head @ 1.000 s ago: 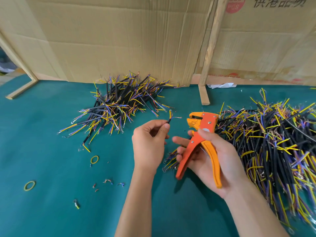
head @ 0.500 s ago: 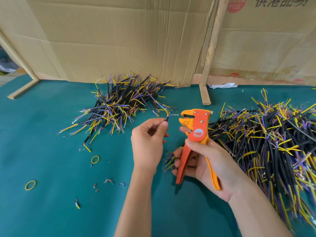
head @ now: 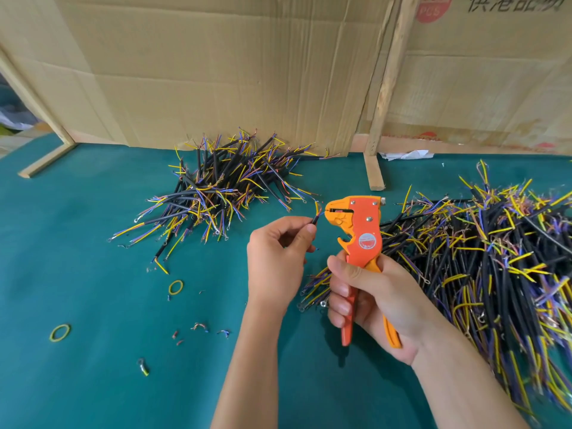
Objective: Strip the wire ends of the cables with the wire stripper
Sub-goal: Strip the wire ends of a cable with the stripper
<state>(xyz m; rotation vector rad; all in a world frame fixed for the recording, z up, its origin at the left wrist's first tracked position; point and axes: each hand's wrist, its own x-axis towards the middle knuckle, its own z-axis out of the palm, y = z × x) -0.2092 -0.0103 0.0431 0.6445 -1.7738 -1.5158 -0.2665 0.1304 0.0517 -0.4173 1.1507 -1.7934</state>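
My left hand (head: 278, 258) pinches a short black cable (head: 315, 218) between thumb and forefinger, its yellow and blue wire ends pointing up and to the right. My right hand (head: 374, 298) grips the handles of an orange wire stripper (head: 359, 230), held upright with its jaws facing left. A thin wire end reaches the mouth of the jaws. A pile of cables (head: 223, 193) lies behind my left hand. A much larger heap of cables (head: 483, 258) covers the table on the right.
The table has a green cloth (head: 93, 305). Two yellow rubber bands (head: 175, 287) (head: 59, 332) and small wire scraps (head: 199, 328) lie at the left front. Cardboard sheets (head: 216, 72) and a wooden post (head: 376, 168) stand at the back.
My right hand has raised the stripper upright and brought its jaws left to the wire end. My left hand has stayed almost where it was with the cable.
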